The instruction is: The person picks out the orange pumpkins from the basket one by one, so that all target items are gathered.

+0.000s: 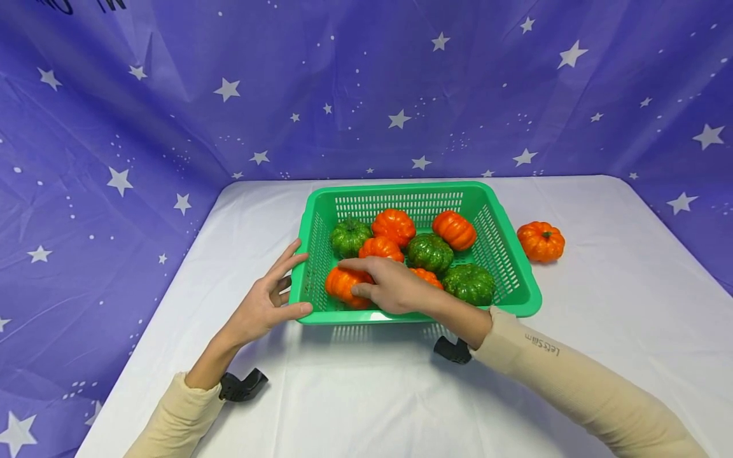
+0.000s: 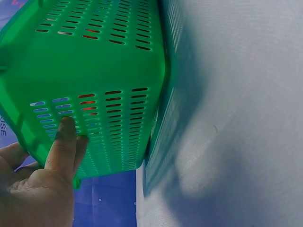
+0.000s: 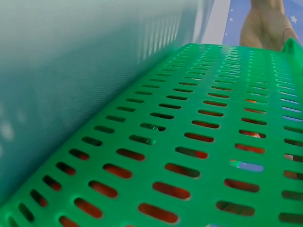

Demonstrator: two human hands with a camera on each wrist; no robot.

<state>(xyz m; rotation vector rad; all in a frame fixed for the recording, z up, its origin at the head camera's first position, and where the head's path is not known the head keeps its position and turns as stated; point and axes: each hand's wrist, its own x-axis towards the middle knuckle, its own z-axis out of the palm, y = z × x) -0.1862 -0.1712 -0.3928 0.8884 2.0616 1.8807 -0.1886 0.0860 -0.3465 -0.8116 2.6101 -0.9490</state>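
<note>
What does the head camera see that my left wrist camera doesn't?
Only the head camera shows the right hand holding an orange pumpkin, a clear view of green pumpkins, and a lone pumpkin beside the basket. Only the left wrist camera shows the slotted outside of the basket's end wall, with fingers in front of it. Both show the basket, left hand, white cloth and purple cloth.
</note>
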